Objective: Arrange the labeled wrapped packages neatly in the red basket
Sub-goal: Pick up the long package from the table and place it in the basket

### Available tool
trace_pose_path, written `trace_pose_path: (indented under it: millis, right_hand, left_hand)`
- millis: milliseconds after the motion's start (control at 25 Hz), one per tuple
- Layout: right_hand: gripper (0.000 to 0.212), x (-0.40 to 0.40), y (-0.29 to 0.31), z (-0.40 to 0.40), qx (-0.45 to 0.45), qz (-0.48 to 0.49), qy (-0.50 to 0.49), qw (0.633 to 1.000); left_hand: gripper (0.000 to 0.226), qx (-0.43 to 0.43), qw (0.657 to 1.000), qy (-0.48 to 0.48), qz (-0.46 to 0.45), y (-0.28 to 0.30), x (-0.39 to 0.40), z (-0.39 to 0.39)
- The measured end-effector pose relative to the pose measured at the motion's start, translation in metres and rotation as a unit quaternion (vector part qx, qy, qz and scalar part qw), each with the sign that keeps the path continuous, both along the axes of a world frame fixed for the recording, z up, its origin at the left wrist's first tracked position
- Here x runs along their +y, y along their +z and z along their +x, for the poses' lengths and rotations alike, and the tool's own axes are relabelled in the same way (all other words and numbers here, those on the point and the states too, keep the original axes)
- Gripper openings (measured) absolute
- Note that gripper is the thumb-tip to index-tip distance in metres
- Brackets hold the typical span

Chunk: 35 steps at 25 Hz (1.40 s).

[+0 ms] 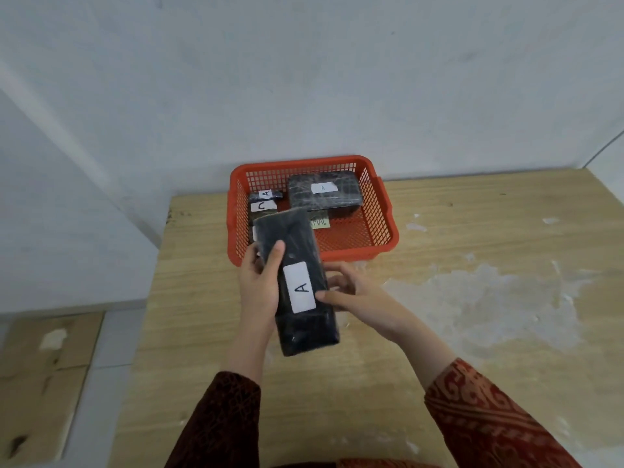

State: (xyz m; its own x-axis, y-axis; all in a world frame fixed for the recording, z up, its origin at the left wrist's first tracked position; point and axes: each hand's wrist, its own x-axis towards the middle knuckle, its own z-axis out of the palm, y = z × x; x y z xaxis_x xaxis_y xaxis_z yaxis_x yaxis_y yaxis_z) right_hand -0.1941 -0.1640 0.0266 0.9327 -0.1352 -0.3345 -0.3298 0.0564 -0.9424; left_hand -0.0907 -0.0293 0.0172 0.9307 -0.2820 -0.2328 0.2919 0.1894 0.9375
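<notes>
here both hands, left [260,282] and right [351,292], grip a black package [297,332] labeled "a".

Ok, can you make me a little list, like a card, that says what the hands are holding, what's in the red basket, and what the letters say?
left hand: left hand grips the left edge of the held package
right hand: right hand steadies its right edge
held package: long black wrapped package, white label reads A, above the table in front of the basket
basket: red basket at the back of the wooden table
inside, right: large dark package, label A
inside, left: small packages, labels A and C
</notes>
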Motion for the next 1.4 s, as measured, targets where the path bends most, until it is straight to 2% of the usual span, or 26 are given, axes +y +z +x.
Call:
trace_pose_path:
  millis: [160, 240, 320, 520, 720, 760, 840, 920, 1000, 1080, 1240, 1400]
  right_hand:
    - [0.041, -0.009, 0.009, 0.015, -0.005, -0.001, -0.109, 0.994]
    - [0.039, -0.018, 0.011, 0.016, -0.009, 0.014, -0.142, 0.990]
    - [0.038, -0.025, 0.011, 0.013, -0.015, 0.025, -0.167, 0.986]
    - [0.027, -0.036, 0.006, 0.008, -0.033, 0.058, -0.271, 0.960]
    - [0.020, -0.037, -0.006, 0.005, -0.054, 0.111, -0.393, 0.911]
    - [0.018, -0.035, -0.009, 0.004, -0.046, 0.085, -0.396, 0.913]
    - [0.020, -0.029, -0.018, -0.001, -0.029, -0.033, -0.384, 0.922]
    - [0.030, -0.021, -0.025, -0.006, -0.040, -0.132, -0.366, 0.920]
    - [0.033, -0.016, -0.032, -0.009, -0.056, -0.185, -0.338, 0.921]
    - [0.035, -0.017, -0.037, -0.008, -0.043, -0.230, -0.312, 0.921]
    - [0.048, -0.046, -0.035, 0.011, -0.004, -0.314, -0.301, 0.901]
    - [0.049, -0.089, -0.029, 0.048, 0.061, -0.407, -0.188, 0.892]
  left_hand:
    - [0.022, -0.074, 0.980, -0.169, 0.074, 0.005, -0.005, 0.004]
    - [0.028, -0.083, 0.968, -0.212, 0.104, 0.000, -0.004, 0.003]
    - [0.025, -0.071, 0.965, -0.224, 0.120, -0.007, 0.000, 0.000]
    - [0.022, -0.015, 0.973, -0.171, 0.153, -0.020, 0.012, 0.002]
    - [0.009, 0.050, 0.994, -0.055, 0.086, -0.024, 0.023, 0.007]
    - [0.010, 0.053, 0.995, -0.024, 0.085, -0.024, 0.023, 0.008]
    - [0.016, 0.048, 0.991, 0.059, 0.108, -0.024, 0.019, 0.008]
    - [0.018, 0.019, 0.981, 0.140, 0.135, -0.022, 0.015, 0.009]
    - [0.016, -0.025, 0.971, 0.172, 0.164, -0.021, 0.010, 0.011]
    - [0.020, -0.070, 0.966, 0.147, 0.201, -0.019, 0.002, 0.013]
    - [0.038, -0.159, 0.948, 0.002, 0.274, -0.018, -0.021, 0.018]
    - [0.042, -0.156, 0.932, -0.075, 0.318, -0.028, -0.043, 0.046]
